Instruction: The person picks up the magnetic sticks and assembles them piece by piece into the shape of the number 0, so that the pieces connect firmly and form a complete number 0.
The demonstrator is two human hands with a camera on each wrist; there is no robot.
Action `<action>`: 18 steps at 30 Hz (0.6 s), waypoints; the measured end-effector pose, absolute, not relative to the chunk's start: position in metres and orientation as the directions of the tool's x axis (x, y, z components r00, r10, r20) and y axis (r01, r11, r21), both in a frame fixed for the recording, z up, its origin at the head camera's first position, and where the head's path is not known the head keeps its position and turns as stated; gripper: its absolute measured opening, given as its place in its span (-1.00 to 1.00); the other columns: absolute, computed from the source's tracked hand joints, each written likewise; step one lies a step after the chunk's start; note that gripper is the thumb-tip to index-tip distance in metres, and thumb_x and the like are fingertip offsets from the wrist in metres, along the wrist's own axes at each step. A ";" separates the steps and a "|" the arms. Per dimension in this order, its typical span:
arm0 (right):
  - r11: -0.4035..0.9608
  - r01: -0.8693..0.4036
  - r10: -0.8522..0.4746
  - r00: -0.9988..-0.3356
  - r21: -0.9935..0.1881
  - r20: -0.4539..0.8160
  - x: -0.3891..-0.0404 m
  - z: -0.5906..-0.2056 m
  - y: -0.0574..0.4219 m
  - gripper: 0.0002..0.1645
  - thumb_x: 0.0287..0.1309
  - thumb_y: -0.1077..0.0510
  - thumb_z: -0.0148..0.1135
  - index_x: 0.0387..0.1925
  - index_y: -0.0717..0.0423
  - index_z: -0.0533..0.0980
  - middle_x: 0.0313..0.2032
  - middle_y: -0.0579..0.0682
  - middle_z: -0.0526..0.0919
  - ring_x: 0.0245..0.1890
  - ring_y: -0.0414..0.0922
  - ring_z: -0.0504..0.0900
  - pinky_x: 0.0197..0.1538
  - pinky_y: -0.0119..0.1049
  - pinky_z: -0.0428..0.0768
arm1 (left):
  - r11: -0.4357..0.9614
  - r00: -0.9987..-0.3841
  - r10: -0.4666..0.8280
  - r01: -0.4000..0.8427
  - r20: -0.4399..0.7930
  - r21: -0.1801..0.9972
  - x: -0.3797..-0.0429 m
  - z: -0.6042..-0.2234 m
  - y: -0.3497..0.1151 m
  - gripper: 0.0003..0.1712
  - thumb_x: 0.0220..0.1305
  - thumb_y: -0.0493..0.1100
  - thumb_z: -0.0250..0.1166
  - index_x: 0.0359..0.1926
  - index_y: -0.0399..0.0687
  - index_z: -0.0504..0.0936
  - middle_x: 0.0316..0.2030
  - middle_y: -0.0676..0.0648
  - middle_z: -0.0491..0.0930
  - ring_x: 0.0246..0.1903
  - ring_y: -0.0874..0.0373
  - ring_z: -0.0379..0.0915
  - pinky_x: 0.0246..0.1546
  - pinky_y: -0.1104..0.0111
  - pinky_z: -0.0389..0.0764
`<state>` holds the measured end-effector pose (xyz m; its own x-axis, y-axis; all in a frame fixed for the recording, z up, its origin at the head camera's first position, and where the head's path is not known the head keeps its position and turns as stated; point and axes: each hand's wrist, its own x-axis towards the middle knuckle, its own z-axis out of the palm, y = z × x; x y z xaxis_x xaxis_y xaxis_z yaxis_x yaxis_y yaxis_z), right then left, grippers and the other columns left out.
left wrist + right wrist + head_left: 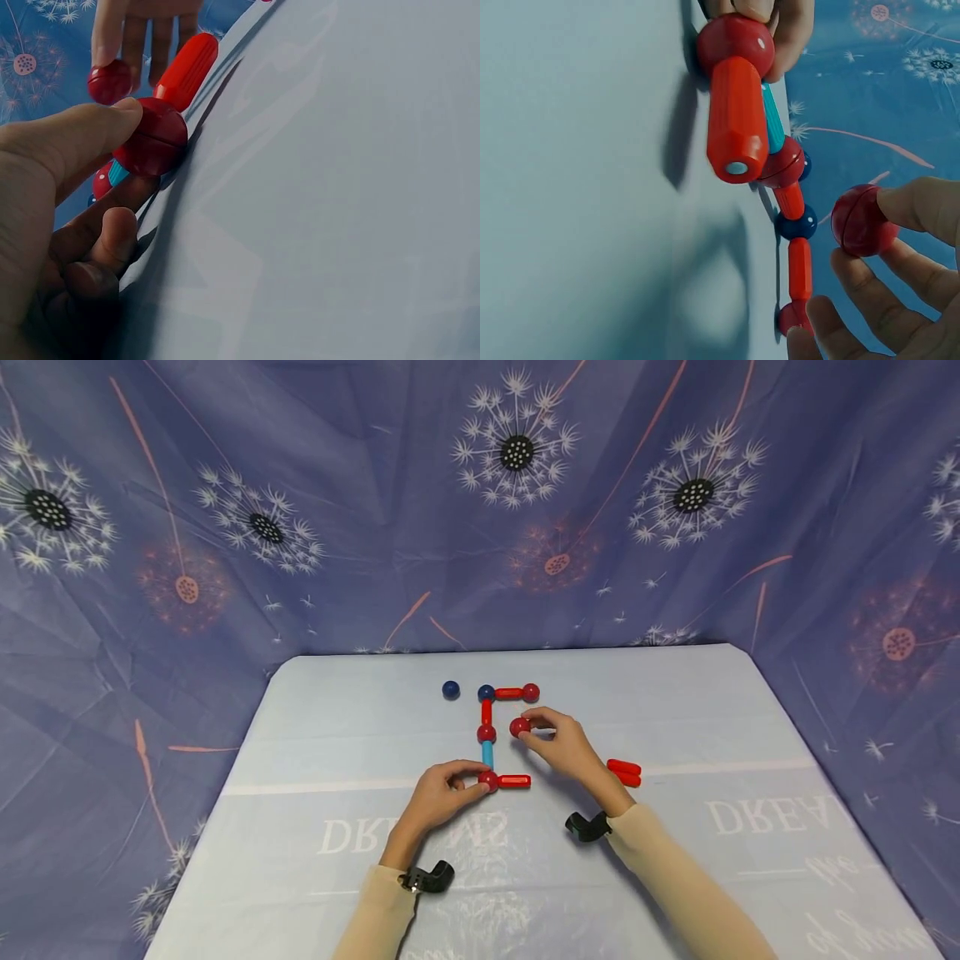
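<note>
My left hand [442,793] pinches a red ball [152,137] at the near end of a chain of magnetic rods and balls on the table. From that ball a red rod [514,782] points right, its metal tip [736,168] bare. A light blue rod [487,755] leads away to another red ball [487,733], then a red rod [487,712], a dark blue ball [486,693], a red rod [509,693] and a red ball [531,692]. My right hand [562,747] holds a separate red ball [864,220] between thumb and fingers, apart from the chain.
A loose dark blue ball [451,690] lies left of the chain's far corner. Two loose red rods [624,773] lie side by side to the right, beyond my right wrist. A patterned curtain [420,527] hangs behind the white-covered table [300,727].
</note>
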<state>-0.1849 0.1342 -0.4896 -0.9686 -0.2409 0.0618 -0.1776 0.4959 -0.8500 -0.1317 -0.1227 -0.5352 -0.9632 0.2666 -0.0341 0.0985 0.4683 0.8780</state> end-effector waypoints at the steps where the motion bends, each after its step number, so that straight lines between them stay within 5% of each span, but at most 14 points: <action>1: 0.499 -0.173 -0.238 -0.970 -0.849 0.058 -0.182 -0.490 0.136 -0.58 0.31 0.09 0.39 0.16 0.07 0.60 0.05 0.07 0.74 0.15 0.08 0.65 0.20 0.09 0.62 | 0.468 -0.963 0.267 0.100 -0.033 0.878 -0.132 -0.535 -0.123 -0.67 0.23 0.02 0.51 0.03 0.22 0.79 -0.58 0.10 0.49 -0.58 0.30 0.32 -0.53 0.44 0.32; 12: 0.501 -0.132 -0.200 -0.979 -0.855 0.034 -0.149 -0.499 0.152 -0.58 0.28 0.08 0.42 0.14 0.05 0.62 0.03 0.03 0.74 0.07 0.02 0.68 0.13 0.01 0.66 | 0.467 -0.961 0.273 0.100 -0.036 0.879 -0.133 -0.535 -0.124 -0.66 0.24 0.05 0.50 0.03 0.23 0.78 -0.56 0.08 0.51 -0.58 0.30 0.33 -0.53 0.42 0.33; 18: 0.490 -0.116 -0.181 -0.983 -0.864 0.030 -0.132 -0.508 0.162 -0.61 0.28 0.11 0.42 0.12 0.04 0.63 -0.02 0.01 0.76 0.01 -0.04 0.71 0.03 -0.20 0.65 | 0.470 -0.963 0.267 0.090 -0.045 0.878 -0.131 -0.536 -0.124 -0.67 0.24 0.05 0.50 0.03 0.26 0.78 -0.57 0.10 0.50 -0.58 0.30 0.33 -0.52 0.43 0.33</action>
<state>-0.1322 0.1616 -0.5084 -0.9830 -0.1813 0.0296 -0.1164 0.4896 -0.8641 -0.1312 -0.1244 -0.5364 -0.9625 0.2675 -0.0450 0.0897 0.4704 0.8779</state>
